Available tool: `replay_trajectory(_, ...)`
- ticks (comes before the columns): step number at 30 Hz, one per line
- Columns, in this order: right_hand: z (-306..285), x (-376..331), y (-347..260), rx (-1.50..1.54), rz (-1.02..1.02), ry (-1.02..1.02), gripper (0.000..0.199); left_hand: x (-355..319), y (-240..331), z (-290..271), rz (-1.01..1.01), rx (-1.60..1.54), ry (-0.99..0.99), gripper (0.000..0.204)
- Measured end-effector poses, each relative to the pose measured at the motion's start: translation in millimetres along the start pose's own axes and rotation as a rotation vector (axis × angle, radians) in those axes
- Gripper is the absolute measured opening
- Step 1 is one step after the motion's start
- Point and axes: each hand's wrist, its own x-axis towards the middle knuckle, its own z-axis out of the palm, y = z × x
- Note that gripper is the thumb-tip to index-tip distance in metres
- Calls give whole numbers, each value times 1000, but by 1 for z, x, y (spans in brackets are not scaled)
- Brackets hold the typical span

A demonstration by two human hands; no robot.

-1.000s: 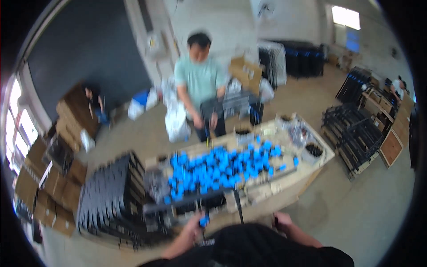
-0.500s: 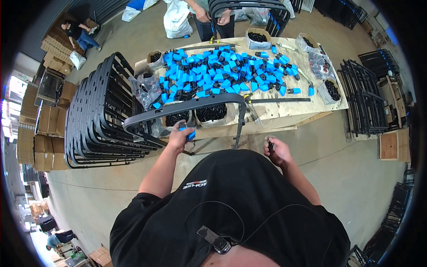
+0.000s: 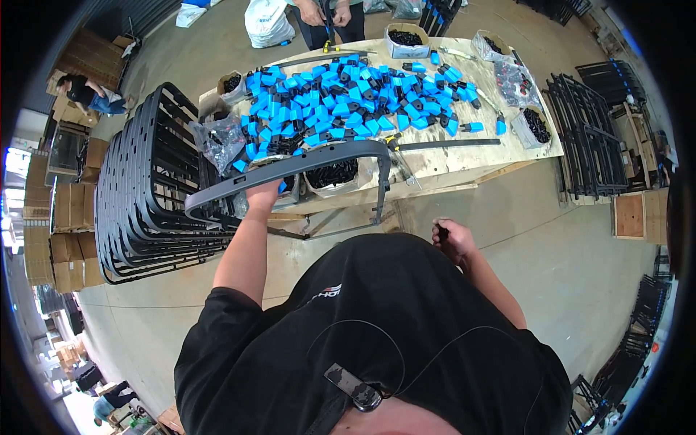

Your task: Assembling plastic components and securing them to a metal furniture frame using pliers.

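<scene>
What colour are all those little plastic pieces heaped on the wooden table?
The small plastic pieces are bright blue with black parts, seen best in the head view.

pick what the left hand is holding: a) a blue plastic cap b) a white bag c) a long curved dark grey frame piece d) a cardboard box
c: the left hand grips the underside of the long curved dark grey frame piece, lifted in front of the wooden table covered in blue caps.

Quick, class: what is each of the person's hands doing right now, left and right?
Left hand: closed on the curved dark grey frame bar, holding it up.
Right hand: closed around a small dark part; what it is cannot be told.
</scene>
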Motion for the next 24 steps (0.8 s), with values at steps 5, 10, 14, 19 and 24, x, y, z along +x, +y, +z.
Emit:
replay_trajectory(5,-5,6,2,38,-63,-39,19,-11,-14,3,-266,-305,10,52)
replay_trajectory(10,18,20,-5,44,-120,-138,18,-75,80,-17,-604,-1062,-270,40)
replay_trajectory(14,56,24,-28,-3,18,-210,15,-104,104,13,-555,-1289,-501,16)
replay_trajectory(19,78,44,-30,106,97,-486,20,-114,150,17,-597,-1255,-662,18)
replay_trajectory(24,80,58,-23,123,104,-518,25,-114,165,14,-609,-1170,-774,22)
